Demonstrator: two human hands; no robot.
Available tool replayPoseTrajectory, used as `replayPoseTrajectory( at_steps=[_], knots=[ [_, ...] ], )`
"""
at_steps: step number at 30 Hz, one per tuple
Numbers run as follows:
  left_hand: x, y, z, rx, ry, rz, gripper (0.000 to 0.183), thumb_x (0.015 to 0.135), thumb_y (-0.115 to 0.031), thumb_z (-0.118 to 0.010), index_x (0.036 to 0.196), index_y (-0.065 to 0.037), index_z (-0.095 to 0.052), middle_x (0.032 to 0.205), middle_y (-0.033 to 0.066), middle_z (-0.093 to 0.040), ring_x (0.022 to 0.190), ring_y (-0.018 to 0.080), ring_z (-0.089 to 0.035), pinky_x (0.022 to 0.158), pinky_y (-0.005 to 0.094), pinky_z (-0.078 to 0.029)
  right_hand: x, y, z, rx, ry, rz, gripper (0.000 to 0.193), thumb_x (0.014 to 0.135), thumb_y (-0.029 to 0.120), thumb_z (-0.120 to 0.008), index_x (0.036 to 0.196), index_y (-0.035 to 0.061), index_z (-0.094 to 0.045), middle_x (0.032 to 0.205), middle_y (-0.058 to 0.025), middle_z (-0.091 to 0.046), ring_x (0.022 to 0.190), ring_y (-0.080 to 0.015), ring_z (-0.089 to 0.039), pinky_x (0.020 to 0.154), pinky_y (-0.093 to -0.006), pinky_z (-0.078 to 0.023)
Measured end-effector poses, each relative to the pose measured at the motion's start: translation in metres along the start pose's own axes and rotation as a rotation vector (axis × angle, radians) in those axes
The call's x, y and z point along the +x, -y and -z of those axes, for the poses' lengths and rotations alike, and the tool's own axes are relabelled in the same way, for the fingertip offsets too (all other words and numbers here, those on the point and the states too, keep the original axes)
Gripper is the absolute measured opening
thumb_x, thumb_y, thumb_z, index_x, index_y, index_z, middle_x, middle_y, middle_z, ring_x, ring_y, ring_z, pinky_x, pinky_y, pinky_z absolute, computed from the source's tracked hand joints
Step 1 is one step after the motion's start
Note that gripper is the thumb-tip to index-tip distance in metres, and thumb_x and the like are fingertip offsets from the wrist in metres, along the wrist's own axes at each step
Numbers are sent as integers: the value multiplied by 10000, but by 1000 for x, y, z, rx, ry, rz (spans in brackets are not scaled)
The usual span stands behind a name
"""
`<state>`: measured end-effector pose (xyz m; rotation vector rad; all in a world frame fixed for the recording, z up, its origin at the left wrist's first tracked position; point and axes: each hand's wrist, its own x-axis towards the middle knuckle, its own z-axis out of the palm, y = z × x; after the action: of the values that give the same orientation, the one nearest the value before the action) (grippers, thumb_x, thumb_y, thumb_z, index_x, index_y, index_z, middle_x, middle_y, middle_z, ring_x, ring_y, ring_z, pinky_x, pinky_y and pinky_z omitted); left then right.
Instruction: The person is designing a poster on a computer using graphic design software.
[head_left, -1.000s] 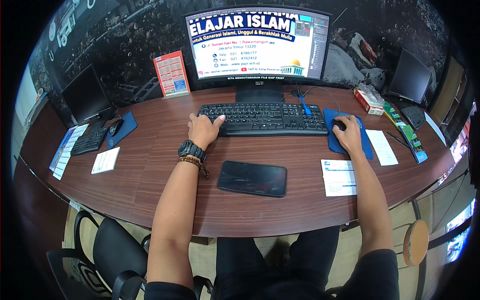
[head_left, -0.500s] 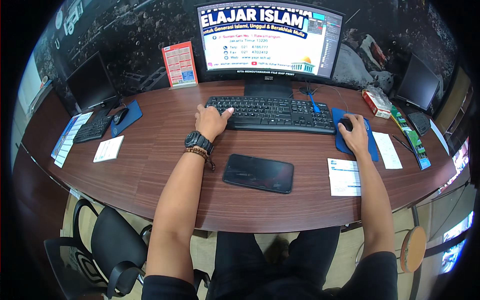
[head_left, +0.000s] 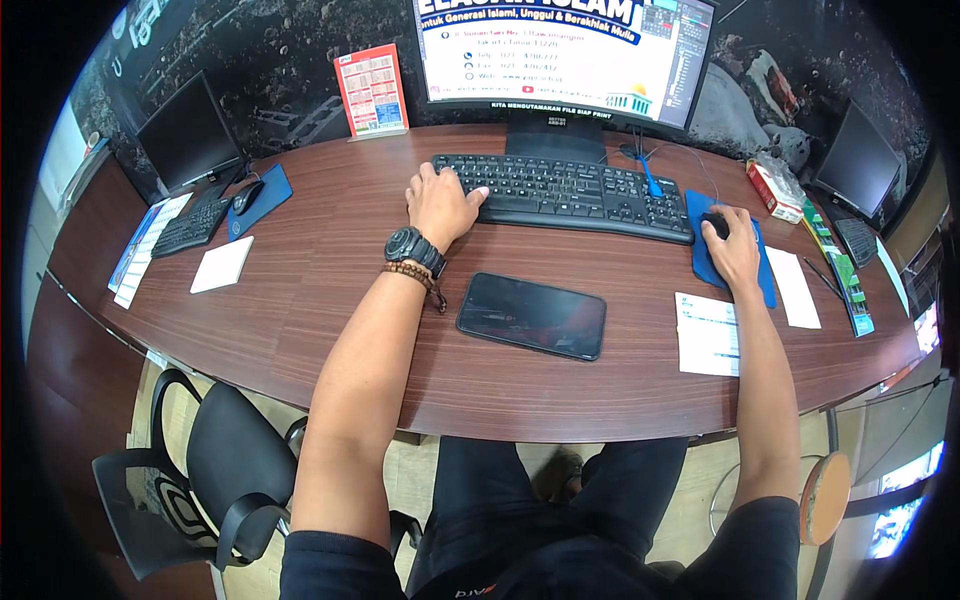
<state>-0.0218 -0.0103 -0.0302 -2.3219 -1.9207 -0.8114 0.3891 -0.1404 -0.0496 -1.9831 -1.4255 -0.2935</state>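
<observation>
My left hand [head_left: 443,206] rests at the left end of a black keyboard [head_left: 575,200], fingers spread over the edge keys and thumb stretched to the right. A dark watch and a beaded bracelet circle that wrist. On the right, my right hand [head_left: 735,248] is curled over a black computer mouse [head_left: 714,226], which sits on a blue mouse pad [head_left: 705,262]; the hand hides part of the mouse. Behind the keyboard, a large monitor [head_left: 565,55] shows a page with a blue heading, contact lines and a domed building. A dark-screened phone [head_left: 532,316] lies between my forearms.
A printed sheet [head_left: 706,345] lies partly under my right forearm, with a white paper [head_left: 795,288] and a pen beyond it. A red-and-white box [head_left: 774,190] stands farther back. At left are a desk calendar [head_left: 371,92], a second monitor [head_left: 190,135] and a black chair [head_left: 240,455].
My view has tilted down, so the desk and everything on it sit higher and slightly farther right in the picture. Both hands stay at the keyboard and mouse.
</observation>
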Motion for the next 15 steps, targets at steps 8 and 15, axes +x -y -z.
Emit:
replayPoseTrajectory(
  at_steps=[8, 15],
  knots=[
    [-3, 1, -5, -24, -23, 42, 584, 864, -409, -737, 1113, 108, -626, 1225, 275, -526, 1168, 448, -521, 951, 510, -497, 0, -2, -1, 72, 11, 35, 342, 832, 233, -645, 1133, 83, -701, 1199, -142, -615, 1144, -321, -603, 1008, -410, -460],
    [-4, -2, -2, 19, 27, 48, 603, 864, -437, -728, 1092, 116, -649, 1260, 277, -505, 1197, 454, -504, 957, 507, -501, -1, -5, -3, 78, -3, 74, 340, 829, 234, -653, 1124, 72, -704, 1180, -144, -615, 1131, -326, -606, 1002, -407, -462]
  ],
)
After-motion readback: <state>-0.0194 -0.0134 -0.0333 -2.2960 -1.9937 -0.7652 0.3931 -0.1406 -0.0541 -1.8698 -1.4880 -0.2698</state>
